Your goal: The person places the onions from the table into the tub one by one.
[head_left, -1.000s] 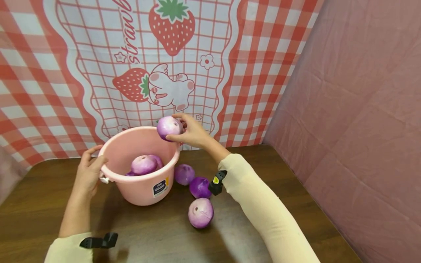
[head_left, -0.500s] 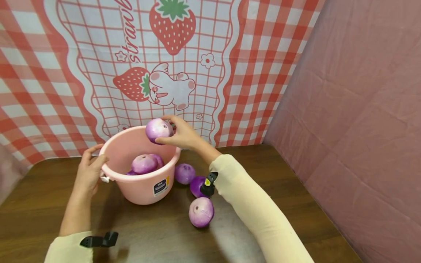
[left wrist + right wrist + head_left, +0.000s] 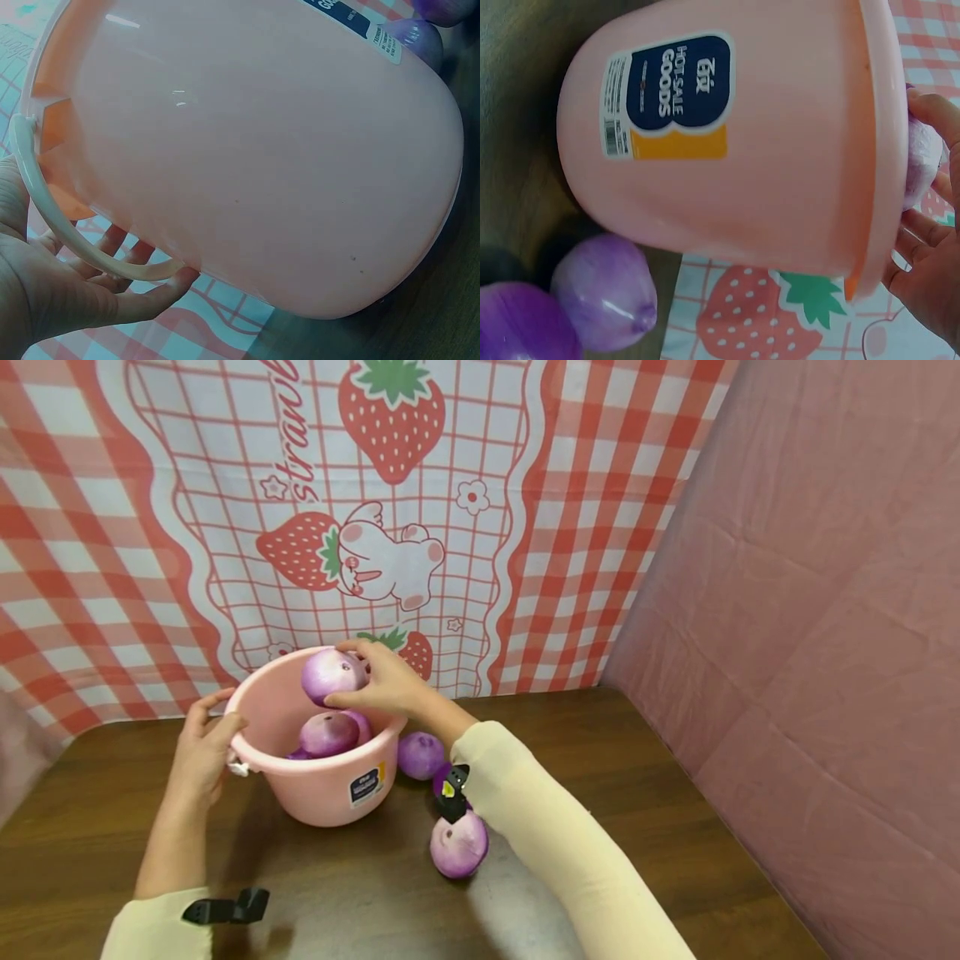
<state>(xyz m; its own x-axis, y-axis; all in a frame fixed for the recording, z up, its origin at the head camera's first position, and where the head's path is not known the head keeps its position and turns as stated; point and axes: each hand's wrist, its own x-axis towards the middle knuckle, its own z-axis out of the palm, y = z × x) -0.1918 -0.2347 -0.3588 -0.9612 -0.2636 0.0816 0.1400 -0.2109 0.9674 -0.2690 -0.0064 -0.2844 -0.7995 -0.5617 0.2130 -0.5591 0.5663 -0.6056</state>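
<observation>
A pink plastic bucket (image 3: 330,797) stands on the table, and a few purple onions (image 3: 327,735) lie inside it. My left hand (image 3: 206,739) grips its rim on the left; in the left wrist view the pale handle (image 3: 56,217) arcs over that hand's fingers. Inside the bucket's mouth, over the other onions, my right hand (image 3: 382,681) holds a peeled purple onion (image 3: 327,675) between thumb and fingers. The right wrist view shows this onion only partly, behind the rim.
To the right of the bucket lie three more onions: one by its wall (image 3: 422,755), a darker one (image 3: 525,322) partly hidden by the right wrist's black strap, and a pale one (image 3: 459,845) nearer the front. A strawberry-print checked cloth (image 3: 570,527) hangs behind the wooden table (image 3: 360,893).
My right hand has carried its onion leftward and down, from the bucket's right rim into its mouth. My left hand has stayed at the rim.
</observation>
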